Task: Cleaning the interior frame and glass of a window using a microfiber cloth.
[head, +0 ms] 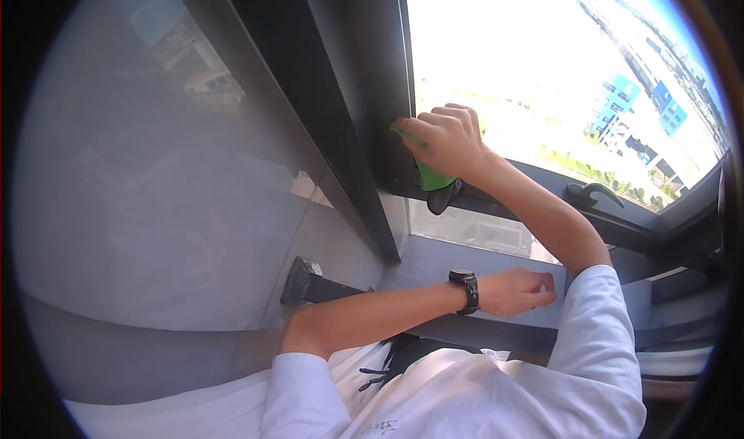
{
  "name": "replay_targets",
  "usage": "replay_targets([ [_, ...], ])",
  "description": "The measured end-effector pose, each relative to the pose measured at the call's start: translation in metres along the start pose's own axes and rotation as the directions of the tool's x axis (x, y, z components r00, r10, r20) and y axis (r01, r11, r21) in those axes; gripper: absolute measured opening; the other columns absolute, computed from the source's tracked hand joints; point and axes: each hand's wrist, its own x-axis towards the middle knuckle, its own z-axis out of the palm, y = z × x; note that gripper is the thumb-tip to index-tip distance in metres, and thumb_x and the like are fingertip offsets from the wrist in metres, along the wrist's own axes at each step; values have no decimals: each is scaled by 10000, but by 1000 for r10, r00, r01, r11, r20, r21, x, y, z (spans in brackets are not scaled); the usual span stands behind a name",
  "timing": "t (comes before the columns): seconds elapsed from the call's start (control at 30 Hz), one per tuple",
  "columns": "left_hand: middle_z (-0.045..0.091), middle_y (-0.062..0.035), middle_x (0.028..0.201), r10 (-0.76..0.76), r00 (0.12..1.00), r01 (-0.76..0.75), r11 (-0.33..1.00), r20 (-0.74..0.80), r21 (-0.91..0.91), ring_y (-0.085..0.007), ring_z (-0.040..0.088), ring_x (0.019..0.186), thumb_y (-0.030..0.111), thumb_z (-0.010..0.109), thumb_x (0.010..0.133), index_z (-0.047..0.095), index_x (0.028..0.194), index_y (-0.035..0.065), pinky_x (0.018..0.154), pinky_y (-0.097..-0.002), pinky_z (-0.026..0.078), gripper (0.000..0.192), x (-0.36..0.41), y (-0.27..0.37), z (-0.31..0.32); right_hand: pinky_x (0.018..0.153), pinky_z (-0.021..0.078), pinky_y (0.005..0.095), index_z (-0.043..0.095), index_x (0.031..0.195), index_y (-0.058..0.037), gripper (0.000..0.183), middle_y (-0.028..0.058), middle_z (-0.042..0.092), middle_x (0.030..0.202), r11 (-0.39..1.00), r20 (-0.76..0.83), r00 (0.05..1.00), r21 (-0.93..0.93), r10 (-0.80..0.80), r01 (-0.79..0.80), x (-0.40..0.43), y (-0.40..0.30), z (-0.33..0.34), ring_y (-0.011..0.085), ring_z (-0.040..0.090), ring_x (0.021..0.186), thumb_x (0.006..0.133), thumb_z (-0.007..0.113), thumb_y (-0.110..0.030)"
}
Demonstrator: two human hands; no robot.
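A green cloth [433, 177] is gripped in my right hand [447, 137]. It lies against the dark window frame [386, 90], at the lower corner beside the bright glass [494, 49]. Part of the cloth is hidden under my fingers. Just below it, a dark window handle [443, 199] sticks out, its upper part covered. My left hand [514, 291], with a dark watch [464, 291] on the wrist, hovers over the grey sill area lower down. Its fingers are loosely curled with a gap at the thumb, and nothing shows in them.
Another dark handle [596, 195] sits on the lower window frame to the right. A dark rail [331, 291] with a block-like end bracket [299, 279] runs behind my left forearm. Grey wall panels [174, 224] fill the left side. Blue buildings [616, 99] appear far below outside.
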Motion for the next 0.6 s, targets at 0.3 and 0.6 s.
replay_targets([
  [0.3,642,-208,981,-40,997,34,994,61,103,-352,602,915,396,418,955,557,1108,16,837,-409,454,432,-1,5,-2,445,421,316,653,760,-149,110,-14,566,566,997,46,996,42,-71,70,-28,4,20,166,578,512,746,723,-232],
  [0.6,657,-207,956,-55,997,46,986,51,159,-349,616,912,435,428,936,568,1112,20,830,-408,463,472,-1,-3,1,419,390,295,683,775,-159,122,-17,530,545,996,-29,998,65,-55,57,-30,-2,36,153,523,465,690,764,-193],
])
